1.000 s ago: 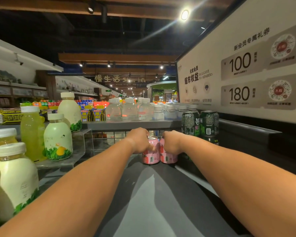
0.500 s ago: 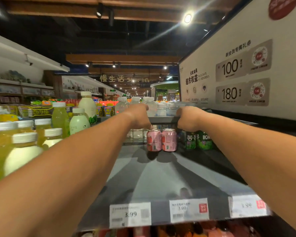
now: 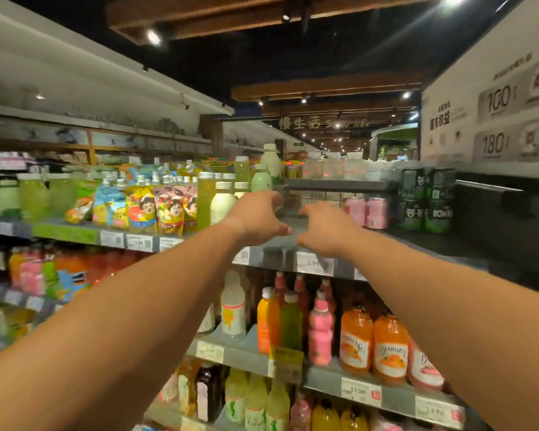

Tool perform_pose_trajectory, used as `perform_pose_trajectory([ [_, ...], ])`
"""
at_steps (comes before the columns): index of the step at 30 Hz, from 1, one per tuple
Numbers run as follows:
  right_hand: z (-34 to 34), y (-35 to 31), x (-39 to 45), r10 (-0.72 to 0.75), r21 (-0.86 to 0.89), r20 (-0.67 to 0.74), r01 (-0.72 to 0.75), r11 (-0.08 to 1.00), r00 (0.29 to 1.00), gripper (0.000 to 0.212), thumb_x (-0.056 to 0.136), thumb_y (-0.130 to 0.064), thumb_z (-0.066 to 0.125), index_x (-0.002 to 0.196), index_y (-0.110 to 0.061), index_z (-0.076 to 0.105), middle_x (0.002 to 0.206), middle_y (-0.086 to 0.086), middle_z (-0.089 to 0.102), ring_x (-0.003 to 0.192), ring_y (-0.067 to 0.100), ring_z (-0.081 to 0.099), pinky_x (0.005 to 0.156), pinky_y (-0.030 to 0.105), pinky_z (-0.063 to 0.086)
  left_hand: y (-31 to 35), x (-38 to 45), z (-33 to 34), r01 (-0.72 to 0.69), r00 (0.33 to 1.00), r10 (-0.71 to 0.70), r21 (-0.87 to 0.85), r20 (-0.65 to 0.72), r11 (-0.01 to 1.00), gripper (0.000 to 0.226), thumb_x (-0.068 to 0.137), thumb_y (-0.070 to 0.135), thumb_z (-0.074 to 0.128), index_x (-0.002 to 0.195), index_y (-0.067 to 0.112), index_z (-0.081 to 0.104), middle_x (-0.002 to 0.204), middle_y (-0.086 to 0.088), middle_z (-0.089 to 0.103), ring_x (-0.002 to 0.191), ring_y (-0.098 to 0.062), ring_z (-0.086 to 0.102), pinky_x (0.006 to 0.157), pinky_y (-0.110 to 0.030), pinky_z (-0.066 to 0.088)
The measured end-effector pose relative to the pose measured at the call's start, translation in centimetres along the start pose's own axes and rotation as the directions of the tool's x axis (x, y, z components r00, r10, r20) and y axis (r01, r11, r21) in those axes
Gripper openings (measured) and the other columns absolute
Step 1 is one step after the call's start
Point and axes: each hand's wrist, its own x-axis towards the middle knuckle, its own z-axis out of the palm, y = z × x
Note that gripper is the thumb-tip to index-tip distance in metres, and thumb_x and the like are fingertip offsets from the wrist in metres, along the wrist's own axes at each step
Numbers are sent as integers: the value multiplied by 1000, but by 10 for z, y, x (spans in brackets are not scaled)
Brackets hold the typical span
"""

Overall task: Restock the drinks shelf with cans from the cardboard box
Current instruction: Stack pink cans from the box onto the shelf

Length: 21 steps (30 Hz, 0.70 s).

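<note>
- My left hand (image 3: 257, 217) and right hand (image 3: 325, 230) hang side by side over the front of the top drinks shelf (image 3: 411, 241), fingers loosely curled, holding nothing.
- Two pink cans (image 3: 366, 212) stand touching at the back of that shelf, just left of stacked green cans (image 3: 425, 199).
- The cardboard box is out of view.
- The frame is motion-blurred; a careless arm could, I judge, clip the pale bottles (image 3: 221, 202) beside my left hand and topple them.
</note>
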Motion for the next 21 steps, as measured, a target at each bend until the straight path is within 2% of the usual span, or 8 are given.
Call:
perform_pose_trajectory([
  [3, 10, -53, -12, -78, 49, 10, 78, 996, 997, 61, 83, -40, 66, 137, -15, 49, 134, 14, 50, 120, 35, 51, 100, 43, 46, -40, -45, -32, 99, 995, -97, 100, -26, 990, 76, 78, 39, 85, 143, 17, 53, 137, -5, 61, 122, -24, 59, 102, -34, 49],
  [6, 28, -110, -28, -158, 117, 4, 156, 981, 987, 59, 81, -38, 70, 132, -15, 53, 130, 15, 53, 117, 35, 53, 97, 40, 47, -84, -94, -56, 189, 982, -189, 171, -16, 967, 70, 76, 36, 84, 138, 16, 58, 134, -6, 63, 119, -27, 61, 96, -35, 52],
  [8, 50, -149, -42, -214, 176, 12, 208, 962, 977, 58, 78, -39, 72, 129, -16, 56, 127, 14, 56, 115, 34, 55, 95, 39, 49, -118, -132, -63, 252, 968, -252, 184, -26, 950, 61, 74, 37, 84, 128, 16, 64, 124, -7, 68, 114, -29, 64, 92, -37, 54],
  [10, 81, -187, -58, -276, 243, 44, 258, 935, 960, 59, 78, -43, 70, 129, -17, 56, 125, 14, 56, 115, 35, 55, 96, 41, 48, -158, -174, -58, 347, 937, -347, 208, -36, 915, 62, 73, 41, 84, 127, 17, 65, 124, -7, 68, 115, -29, 64, 93, -38, 53],
  [13, 144, -239, -91, -350, 310, 140, 295, 904, 926, 58, 79, -41, 69, 129, -15, 56, 124, 16, 57, 116, 35, 55, 95, 40, 48, -220, -246, -37, 477, 868, -496, 242, 18, 845, 69, 75, 45, 82, 135, 20, 60, 130, -7, 65, 117, -28, 62, 97, -36, 52],
  [15, 192, -269, -120, -377, 341, 215, 292, 894, 901, 53, 81, -42, 67, 124, -13, 57, 120, 17, 57, 113, 36, 56, 92, 39, 49, -256, -297, -19, 570, 800, -597, 231, 63, 789, 70, 78, 41, 80, 138, 13, 57, 128, -10, 65, 118, -31, 61, 95, -36, 50],
  [19, 281, -310, -170, -400, 319, 395, 285, 904, 827, 50, 82, -38, 62, 126, -16, 54, 125, 13, 53, 117, 37, 52, 95, 44, 49, -314, -373, 20, 678, 683, -719, 256, 129, 690, 63, 78, 40, 77, 132, 13, 59, 122, -13, 63, 118, -34, 60, 96, -39, 51],
  [21, 313, -322, -190, -416, 311, 459, 296, 903, 785, 57, 83, -39, 62, 133, -16, 49, 126, 12, 52, 117, 36, 51, 95, 46, 48, -333, -401, 38, 722, 631, -760, 242, 154, 648, 54, 82, 38, 73, 128, 14, 60, 122, -13, 64, 118, -33, 59, 96, -39, 50],
])
